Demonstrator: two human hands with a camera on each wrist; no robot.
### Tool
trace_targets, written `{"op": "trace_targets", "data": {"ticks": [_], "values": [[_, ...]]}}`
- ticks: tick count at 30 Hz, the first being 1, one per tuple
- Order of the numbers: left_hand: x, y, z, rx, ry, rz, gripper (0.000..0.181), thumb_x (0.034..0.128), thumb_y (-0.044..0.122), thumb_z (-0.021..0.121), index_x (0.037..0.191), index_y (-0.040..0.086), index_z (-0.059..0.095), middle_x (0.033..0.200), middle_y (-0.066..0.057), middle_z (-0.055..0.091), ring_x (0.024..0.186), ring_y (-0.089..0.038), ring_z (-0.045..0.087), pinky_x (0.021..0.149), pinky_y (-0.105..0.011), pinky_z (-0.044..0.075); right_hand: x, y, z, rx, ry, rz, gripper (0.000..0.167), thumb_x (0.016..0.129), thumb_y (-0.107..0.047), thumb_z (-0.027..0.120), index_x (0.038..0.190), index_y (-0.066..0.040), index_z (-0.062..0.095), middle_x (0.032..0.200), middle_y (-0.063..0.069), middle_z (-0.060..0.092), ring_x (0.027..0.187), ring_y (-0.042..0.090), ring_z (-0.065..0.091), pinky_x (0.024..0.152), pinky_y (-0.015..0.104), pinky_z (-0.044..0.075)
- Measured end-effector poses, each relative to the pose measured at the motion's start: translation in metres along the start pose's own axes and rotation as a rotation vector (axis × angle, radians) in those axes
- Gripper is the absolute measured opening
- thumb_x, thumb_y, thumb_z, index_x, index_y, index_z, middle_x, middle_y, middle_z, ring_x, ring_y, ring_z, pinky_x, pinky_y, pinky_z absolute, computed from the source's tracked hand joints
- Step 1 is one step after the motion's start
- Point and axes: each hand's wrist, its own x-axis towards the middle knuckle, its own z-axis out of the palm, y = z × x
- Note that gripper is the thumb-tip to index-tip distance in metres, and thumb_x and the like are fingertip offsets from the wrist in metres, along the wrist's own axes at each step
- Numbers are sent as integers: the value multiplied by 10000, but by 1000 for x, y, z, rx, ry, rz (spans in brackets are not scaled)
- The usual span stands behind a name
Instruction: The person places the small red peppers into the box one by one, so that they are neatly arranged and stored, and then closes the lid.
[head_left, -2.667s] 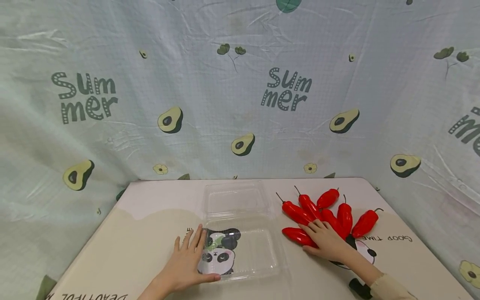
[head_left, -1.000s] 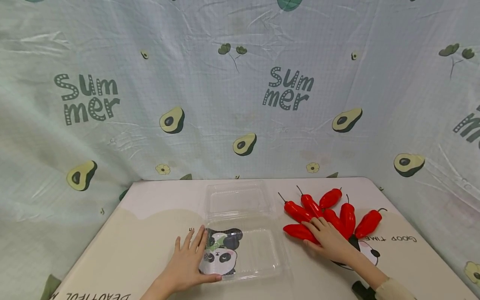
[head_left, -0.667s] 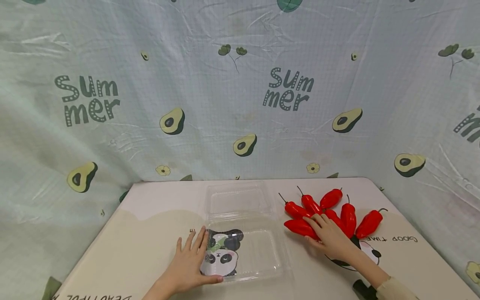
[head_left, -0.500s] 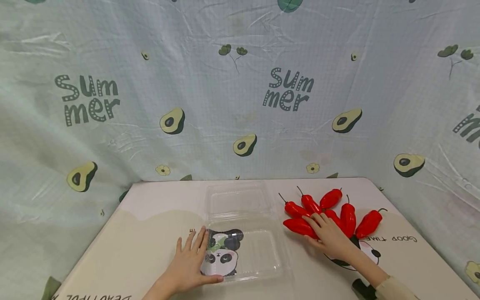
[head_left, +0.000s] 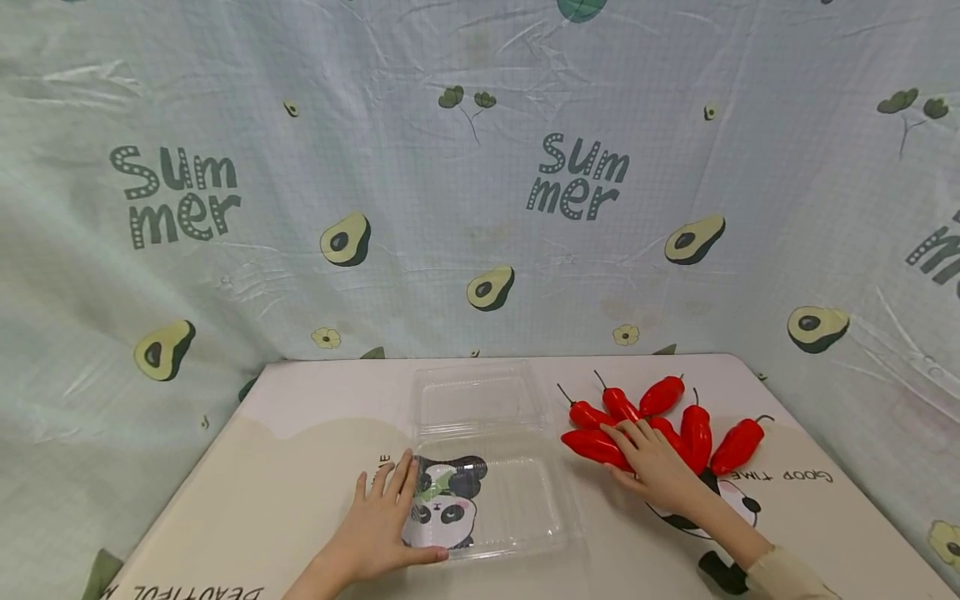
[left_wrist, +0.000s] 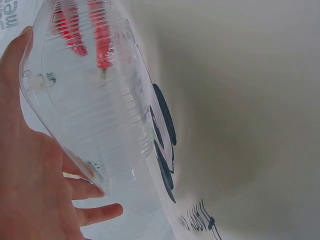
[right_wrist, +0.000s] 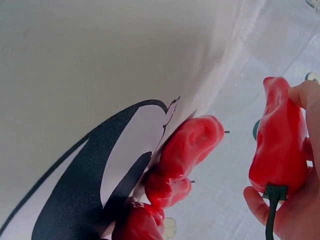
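Pepper [head_left: 596, 447] and right hand [head_left: 660, 471], thumb and fingers curled round it, shift slightly up-left at lower right; the left hand [head_left: 375, 533], fingers spread, had best steady the box [head_left: 517, 500] at lower centre.

You've got a glossy red pepper [right_wrist: 277, 137] gripped, tip pointing left; your clear hinged container [head_left: 517, 492] (both halves unfolded) lies left of it.

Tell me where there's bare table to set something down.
Broad bare table lies left of the clear container and left hand; another patch lies right of the right forearm. It's crowded around the right hand and red peppers.
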Motion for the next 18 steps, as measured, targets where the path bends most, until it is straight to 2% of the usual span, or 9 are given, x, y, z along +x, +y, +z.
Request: {"op": "trace_targets", "data": {"ticks": [8,12,18], "values": [[-1,1,0,-13,1,-4,1151,599,773,529,1360,-54,284,1449,-197,252,1255,-399,328,943,-657,242,1,-2,-1,-7,20,23,598,724,-343,700,1221,-80,496,1053,68,524,907,186,442,728,348,446],[-1,2,-1,-18,-1,-7,1153,601,773,527,1359,-59,280,1446,-206,252,1252,-405,327,938,-654,253,4,-4,-3,11,56,15,587,718,-337,709,1208,-82,509,1056,71,527,921,197,451,735,363,448],[0,3,0,-15,11,-7,1146,617,786,493,1366,-52,270,1451,-202,241,1253,-389,327,936,-641,263,10,-9,-3,59,58,4,588,716,-345,712,1213,-101,512,1060,49,523,943,191,457,753,384,456]]}}
